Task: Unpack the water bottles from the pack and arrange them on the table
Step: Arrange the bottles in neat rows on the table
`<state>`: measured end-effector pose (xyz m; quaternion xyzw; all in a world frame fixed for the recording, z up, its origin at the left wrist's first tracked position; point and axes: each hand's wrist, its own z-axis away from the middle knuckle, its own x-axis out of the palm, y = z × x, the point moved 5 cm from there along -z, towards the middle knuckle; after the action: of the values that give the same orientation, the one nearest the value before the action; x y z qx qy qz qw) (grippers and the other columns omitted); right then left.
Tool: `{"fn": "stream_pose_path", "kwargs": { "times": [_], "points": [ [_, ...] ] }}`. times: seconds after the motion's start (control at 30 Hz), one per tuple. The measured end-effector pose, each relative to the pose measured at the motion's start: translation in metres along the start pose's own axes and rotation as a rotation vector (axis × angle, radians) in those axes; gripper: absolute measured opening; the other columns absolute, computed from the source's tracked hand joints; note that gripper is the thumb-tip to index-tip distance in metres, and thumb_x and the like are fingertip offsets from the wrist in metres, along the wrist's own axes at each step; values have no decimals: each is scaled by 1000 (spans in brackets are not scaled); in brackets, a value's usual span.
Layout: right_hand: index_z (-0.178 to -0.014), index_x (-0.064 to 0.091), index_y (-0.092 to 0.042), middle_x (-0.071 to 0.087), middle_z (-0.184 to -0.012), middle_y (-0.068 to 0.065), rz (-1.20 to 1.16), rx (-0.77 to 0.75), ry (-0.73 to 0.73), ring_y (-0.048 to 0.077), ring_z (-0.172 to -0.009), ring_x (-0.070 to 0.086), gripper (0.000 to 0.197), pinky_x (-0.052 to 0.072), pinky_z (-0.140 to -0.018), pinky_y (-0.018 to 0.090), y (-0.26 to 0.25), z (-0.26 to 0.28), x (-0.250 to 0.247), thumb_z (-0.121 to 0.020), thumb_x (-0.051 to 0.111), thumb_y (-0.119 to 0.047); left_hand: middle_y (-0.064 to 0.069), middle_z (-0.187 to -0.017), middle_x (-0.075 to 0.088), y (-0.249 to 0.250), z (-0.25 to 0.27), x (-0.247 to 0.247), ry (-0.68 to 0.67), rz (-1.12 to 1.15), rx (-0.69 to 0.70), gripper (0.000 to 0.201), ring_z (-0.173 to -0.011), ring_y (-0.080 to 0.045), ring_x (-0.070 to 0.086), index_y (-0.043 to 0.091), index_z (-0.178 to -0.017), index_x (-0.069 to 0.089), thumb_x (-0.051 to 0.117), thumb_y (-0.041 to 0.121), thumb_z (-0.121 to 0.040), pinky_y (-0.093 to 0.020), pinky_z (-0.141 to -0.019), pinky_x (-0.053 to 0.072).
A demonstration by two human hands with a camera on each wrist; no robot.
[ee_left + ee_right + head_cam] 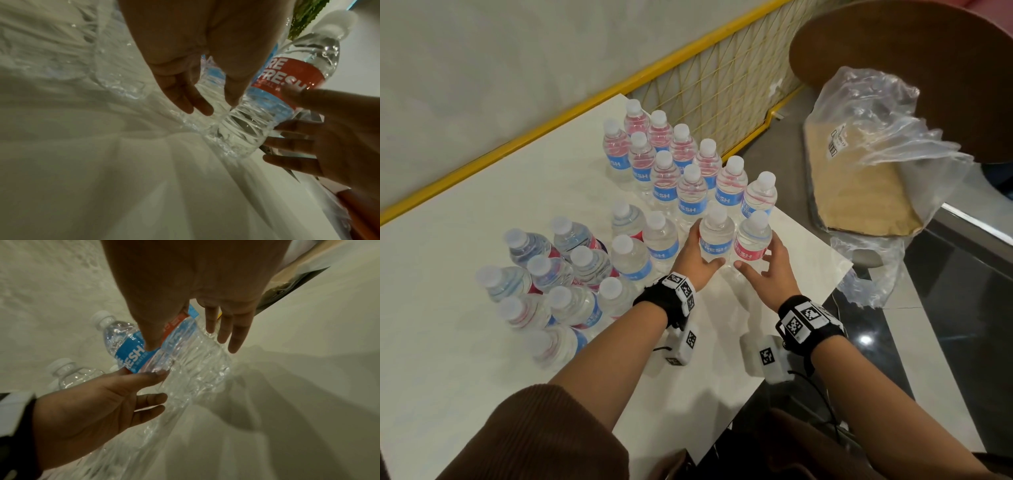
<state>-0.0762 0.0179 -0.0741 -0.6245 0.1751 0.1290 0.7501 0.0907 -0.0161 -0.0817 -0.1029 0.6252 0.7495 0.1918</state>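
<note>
- Two water bottles stand upright, touching each other, between the hands: blue-label bottle (pixel 716 236) at the left hand (pixel 697 255), red-label bottle (pixel 753 241) at the right hand (pixel 770 265).
- Left hand: thumb and fingers wrapped loosely round the blue-label bottle's lower body, thumb on the label in the right wrist view.
- Right hand: fingers spread and nearly straight, tips touching the red-label bottle's side; not clamped.
- Both bottles look set down on the table (pixel 482 212), near its right edge.
- Beyond the hands: a tight block of upright bottles (pixel 678 164), just past the two in hand.
- Left of the left hand: a second cluster of bottles (pixel 571 274), upright too.
- Right of the right hand, off the table: the plastic wrap (pixel 887 137) with cardboard tray (pixel 859 192) inside, no bottles seen in it.
- Judgement: unpacking looks finished, these seem the last two; left is letting go and maybe tidying rows.
</note>
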Motion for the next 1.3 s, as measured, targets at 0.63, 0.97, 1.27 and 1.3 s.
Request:
{"fn": "stream_pose_path", "kwargs": {
  "times": [0.63,0.97,1.27,1.3],
  "points": [
    [-134,38,-24,43,-123,-3,-31,-29,149,14,-111,51,74,44,-96,33,-15,-3,1,-72,80,-33,-6,-136,43,-6,8,-2,94,-127,-47,76,-125,-23,48,15,-137,37,78,22,-74,-34,-104,43],
    [-133,33,-24,37,-136,1,-17,13,96,17,-122,43,84,41,-101,37,-3,-7,-6,-66,83,-37,-6,-140,47,-9,3,5,-5,-170,-84,79,-128,-25,46,14,-142,27,73,9,-77,-32,-105,40],
    [-130,37,-21,52,-127,-3,-129,-11,51,15,-116,52,57,48,-95,35,-9,-11,-15,-83,69,-14,-11,-143,38,-5,1,8,64,-165,-97,81,-134,-25,37,8,-141,30,76,13,-74,-31,-109,33],
    [-130,35,-22,53,-130,-2,-151,-3,18,17,-121,51,56,48,-97,38,-5,-11,-18,-85,67,-11,-9,-143,40,-7,1,8,46,-149,-98,80,-133,-25,39,10,-141,31,75,11,-75,-29,-108,33]
  ]
}}
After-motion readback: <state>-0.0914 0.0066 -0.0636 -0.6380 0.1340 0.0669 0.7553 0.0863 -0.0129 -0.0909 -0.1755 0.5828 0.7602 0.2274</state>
